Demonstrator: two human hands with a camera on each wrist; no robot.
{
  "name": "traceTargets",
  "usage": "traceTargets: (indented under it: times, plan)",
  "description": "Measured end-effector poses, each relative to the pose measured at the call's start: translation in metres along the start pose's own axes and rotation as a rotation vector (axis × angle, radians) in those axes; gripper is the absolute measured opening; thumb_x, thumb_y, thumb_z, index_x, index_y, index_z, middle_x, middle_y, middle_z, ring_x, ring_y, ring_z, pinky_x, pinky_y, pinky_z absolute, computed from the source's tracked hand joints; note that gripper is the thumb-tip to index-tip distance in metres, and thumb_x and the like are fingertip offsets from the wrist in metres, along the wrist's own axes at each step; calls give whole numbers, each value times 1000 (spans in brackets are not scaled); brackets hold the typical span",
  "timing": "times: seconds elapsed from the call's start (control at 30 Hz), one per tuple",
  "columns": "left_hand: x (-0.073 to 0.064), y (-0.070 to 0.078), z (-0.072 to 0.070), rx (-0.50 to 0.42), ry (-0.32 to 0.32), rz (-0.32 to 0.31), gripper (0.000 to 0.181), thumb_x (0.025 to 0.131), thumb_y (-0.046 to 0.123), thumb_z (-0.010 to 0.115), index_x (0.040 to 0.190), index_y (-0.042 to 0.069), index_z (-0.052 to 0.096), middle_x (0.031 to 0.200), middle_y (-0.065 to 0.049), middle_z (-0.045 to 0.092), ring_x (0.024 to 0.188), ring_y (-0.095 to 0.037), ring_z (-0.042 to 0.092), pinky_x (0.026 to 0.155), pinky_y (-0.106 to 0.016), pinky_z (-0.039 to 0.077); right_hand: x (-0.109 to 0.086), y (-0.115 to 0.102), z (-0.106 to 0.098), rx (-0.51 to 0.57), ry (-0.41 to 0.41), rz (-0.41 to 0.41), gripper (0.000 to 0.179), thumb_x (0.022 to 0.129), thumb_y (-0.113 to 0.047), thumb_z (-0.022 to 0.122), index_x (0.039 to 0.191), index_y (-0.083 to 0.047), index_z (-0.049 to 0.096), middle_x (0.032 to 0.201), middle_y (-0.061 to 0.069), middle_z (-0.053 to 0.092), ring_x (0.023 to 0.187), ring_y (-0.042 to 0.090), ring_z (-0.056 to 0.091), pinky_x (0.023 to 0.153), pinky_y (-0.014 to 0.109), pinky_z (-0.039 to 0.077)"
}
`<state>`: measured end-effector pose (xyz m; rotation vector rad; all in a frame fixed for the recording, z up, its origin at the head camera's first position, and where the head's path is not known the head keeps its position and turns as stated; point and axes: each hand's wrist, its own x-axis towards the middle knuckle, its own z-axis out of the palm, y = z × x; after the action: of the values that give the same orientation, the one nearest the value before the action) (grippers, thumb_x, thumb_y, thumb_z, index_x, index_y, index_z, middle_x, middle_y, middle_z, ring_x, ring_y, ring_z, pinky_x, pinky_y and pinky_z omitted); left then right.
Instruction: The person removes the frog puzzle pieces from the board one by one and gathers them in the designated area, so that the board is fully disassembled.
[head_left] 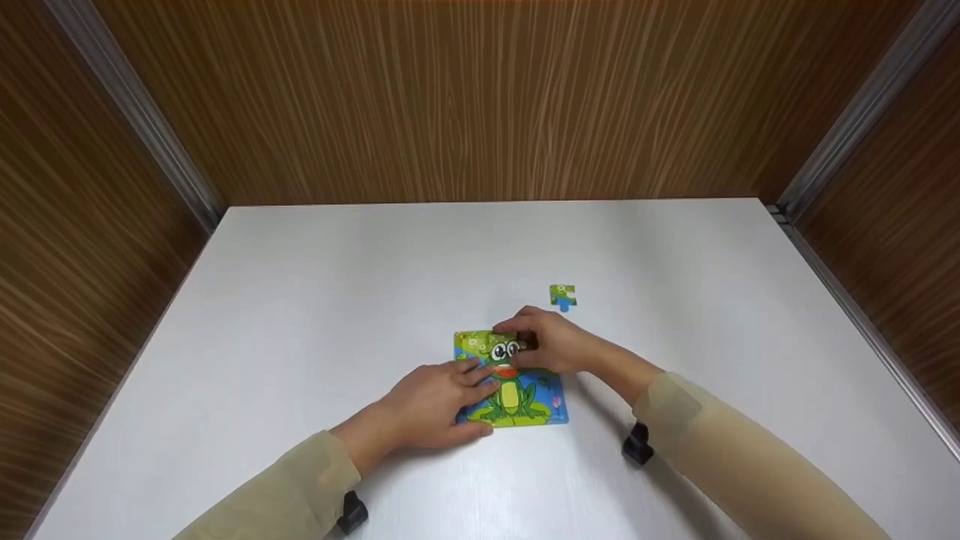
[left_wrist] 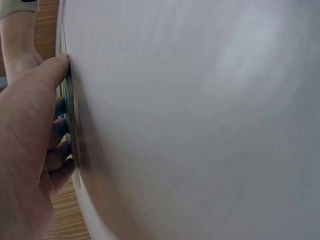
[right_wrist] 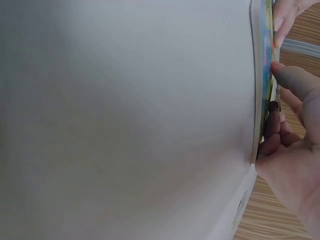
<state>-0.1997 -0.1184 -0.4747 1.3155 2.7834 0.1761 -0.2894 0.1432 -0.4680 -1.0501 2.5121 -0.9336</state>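
Note:
A square frog jigsaw puzzle (head_left: pixel 510 397) lies on the white table in front of me, mostly assembled in its tray. My left hand (head_left: pixel 439 401) lies over its left side with fingers extended, fingertips on the frog and thumb along the front edge. At the upper right of the puzzle, my right hand (head_left: pixel 551 341) bends its thumb and fingers around a puzzle piece (head_left: pixel 505 349) showing the frog's eyes. The right wrist view shows the right thumb (right_wrist: pixel 295 80) on the puzzle's face and the other fingers curled at its edge. The palm covers the upper right corner.
One loose green and blue puzzle piece (head_left: pixel 562 295) lies on the white table (head_left: pixel 360 277) beyond the right hand. Wood-grained panels (head_left: pixel 480 97) stand along the back and both sides.

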Motion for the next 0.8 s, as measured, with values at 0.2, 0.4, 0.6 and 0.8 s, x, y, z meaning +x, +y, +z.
traceTargets:
  times: [0.2, 0.4, 0.6, 0.8]
  plan:
    - [0, 0, 1, -2, -11, -8, 68, 105, 61, 52, 158, 17, 54, 159, -6, 51, 149, -30, 47, 114, -48, 47, -1, -1, -2, -14, 10, 10, 45, 94, -12, 80, 137, -4, 68, 111, 4, 67, 94, 18, 60, 85, 32, 54]
    - [0, -1, 2, 13, -15, 0, 68, 106, 61, 51, 158, 17, 54, 160, -7, 51, 149, -31, 46, 116, -46, 45, -2, 0, -3, 8, -6, -3, 45, 91, -12, 85, 133, -2, 69, 114, 6, 67, 99, 20, 62, 90, 37, 56]
    - [0, 0, 2, 14, -14, 0, 68, 106, 60, 51, 158, 17, 54, 161, -7, 50, 150, -31, 46, 116, -47, 45, -3, -1, -1, 11, 5, 9, 43, 92, -11, 84, 132, -3, 70, 117, 7, 67, 102, 22, 63, 94, 41, 57]
    - [0, 0, 4, 22, -7, -3, 68, 105, 61, 50, 158, 18, 54, 159, -5, 52, 149, -30, 47, 114, -46, 47, -3, -1, 2, -22, 23, 9, 39, 94, -14, 81, 131, -5, 73, 118, 7, 65, 101, 21, 61, 92, 38, 55]
